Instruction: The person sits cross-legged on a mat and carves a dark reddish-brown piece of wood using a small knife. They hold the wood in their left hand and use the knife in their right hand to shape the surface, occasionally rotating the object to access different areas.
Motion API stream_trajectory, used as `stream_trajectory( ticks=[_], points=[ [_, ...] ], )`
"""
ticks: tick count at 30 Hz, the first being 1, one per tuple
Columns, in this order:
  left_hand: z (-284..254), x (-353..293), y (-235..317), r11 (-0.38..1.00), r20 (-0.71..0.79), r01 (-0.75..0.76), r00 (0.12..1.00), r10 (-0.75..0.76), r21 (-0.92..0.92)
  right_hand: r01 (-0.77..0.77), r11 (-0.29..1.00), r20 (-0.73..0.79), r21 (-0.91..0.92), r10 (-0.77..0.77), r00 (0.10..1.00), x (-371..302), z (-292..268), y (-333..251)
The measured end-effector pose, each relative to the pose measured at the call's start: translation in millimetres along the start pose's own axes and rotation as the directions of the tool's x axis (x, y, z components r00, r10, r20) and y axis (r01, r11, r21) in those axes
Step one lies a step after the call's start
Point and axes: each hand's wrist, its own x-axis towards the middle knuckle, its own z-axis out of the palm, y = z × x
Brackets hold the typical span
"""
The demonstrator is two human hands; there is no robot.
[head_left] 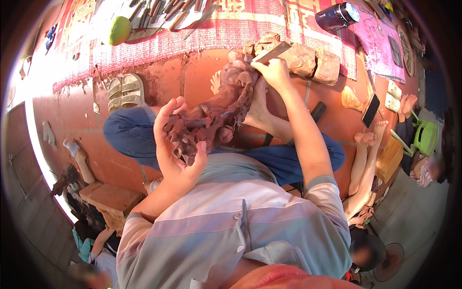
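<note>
A long reddish-brown wood carving (216,108), deeply cut with knobbly and curling shapes, slants across my lap between my bent legs. Its near end rests in my left hand (175,142), which cups it with the fingers along one side and the thumb on the other. At the far end, my right hand (273,73) grips a flat, narrow tool (275,51) with a straight edge. The tool's lower left end lies at or against the carving; contact is not clear. My bare foot (257,103) is beside the carving.
Carving tools (166,12) lie on a red patterned mat (231,33) near a green fruit (119,31). Rough wood blocks (327,67) stand beyond my right hand, a dark flask (334,18) behind them. Sandals (126,91), a phone (370,111) and other people's legs (363,164) are around me.
</note>
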Motion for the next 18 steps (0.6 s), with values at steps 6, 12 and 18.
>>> stream_trajectory(
  ticks=[6, 12, 18],
  points=[
    [0, 0, -2, 1.000, -0.002, -0.008, 1.000, 0.008, 0.012, -0.103, 0.992, 0.218, 0.070, 0.085, 0.972, -9, 14, 18],
    [-4, 0, -4, 0.998, 0.007, -0.021, 1.000, 0.020, 0.054, -0.166, 0.948, 0.262, 0.272, 0.094, 0.961, -5, 14, 32],
    [-3, 2, -4, 0.997, 0.008, -0.038, 0.999, 0.037, 0.068, -0.275, 0.891, 0.271, 0.362, 0.181, 0.945, 1, 16, 54]
  ],
)
